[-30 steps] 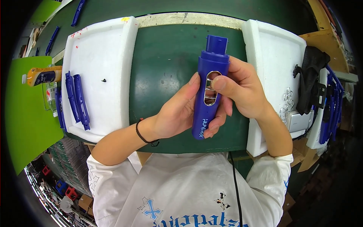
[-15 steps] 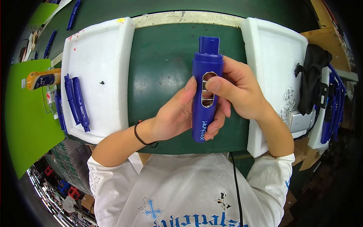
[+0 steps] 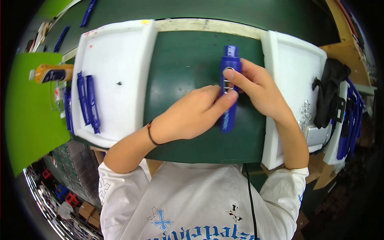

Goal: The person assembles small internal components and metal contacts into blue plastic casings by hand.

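Blue cylindrical plastic tube (image 3: 230,110) gripped by left hand (image 3: 190,114) and right hand (image 3: 260,90) over green desk (image 3: 180,64), nearer its right edge. Chrome oval frame (image 3: 227,85) apparently being seated; even thumb pressure likely needed.

Blue tube (image 3: 228,120): plastic by its look, smooth, with a soft sheen. Oval frame (image 3: 227,88) on its side: bright, reflective, metal-like. Desk (image 3: 184,60): smooth green surface, semi-gloss, catching diffuse light. Left tray (image 3: 112,112) and right tray (image 3: 271,100): white foam in appearance, matt. Blue strips (image 3: 93,104): plastic-like, lightly glossy. Orange bottle (image 3: 42,73): smooth, shiny. Green board (image 3: 36,120): flat, matt. Small rings (image 3: 306,110): shiny; metal or clear plastic cannot be told. Silver case (image 3: 317,135): smooth, satin. Panel (image 3: 336,44): bare wood, dull. Shirt (image 3: 192,184): soft, creased cloth.
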Tool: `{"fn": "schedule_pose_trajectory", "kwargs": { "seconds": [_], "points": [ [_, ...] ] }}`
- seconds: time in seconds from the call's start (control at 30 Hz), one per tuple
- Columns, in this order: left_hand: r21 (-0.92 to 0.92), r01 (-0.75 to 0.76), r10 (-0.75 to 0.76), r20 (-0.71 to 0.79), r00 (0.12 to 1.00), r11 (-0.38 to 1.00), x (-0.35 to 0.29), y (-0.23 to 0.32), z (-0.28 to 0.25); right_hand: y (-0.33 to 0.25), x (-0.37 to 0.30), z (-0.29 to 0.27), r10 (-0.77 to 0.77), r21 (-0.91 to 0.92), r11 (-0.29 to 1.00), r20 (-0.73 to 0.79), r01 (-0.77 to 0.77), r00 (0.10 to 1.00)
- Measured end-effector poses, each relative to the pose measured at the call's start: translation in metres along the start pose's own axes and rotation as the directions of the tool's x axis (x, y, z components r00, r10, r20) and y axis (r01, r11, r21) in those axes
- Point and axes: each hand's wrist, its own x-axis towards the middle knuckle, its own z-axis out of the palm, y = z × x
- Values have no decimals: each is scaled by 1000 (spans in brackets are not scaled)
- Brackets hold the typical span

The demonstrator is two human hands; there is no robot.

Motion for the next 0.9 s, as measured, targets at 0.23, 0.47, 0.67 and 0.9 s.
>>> {"fn": "schedule_pose_trajectory", "kwargs": {
  "seconds": [0.23, 0.47, 0.67, 0.9],
  "points": [
    [609, 11, -6, -9, 1000, 793, 3, 6, -6, -10, 1, 2, 181, -259, 946, -71, -193, 981],
    [559, -71, 304, -337, 891, 826, -50, 23, -48, -11, 0, 8, 1, -448, 889, -203, -94, 979],
    [658, 415, 232, -668, 707, 629, -151, -25, -127, 7, -1, 5, -366, -824, 561, -169, 72, 915],
    [537, 624, 10, -762, 647, 568, -201, -93, -116, 4, -17, 8, -306, -948, 305, -187, -91, 933]
  ]
}}
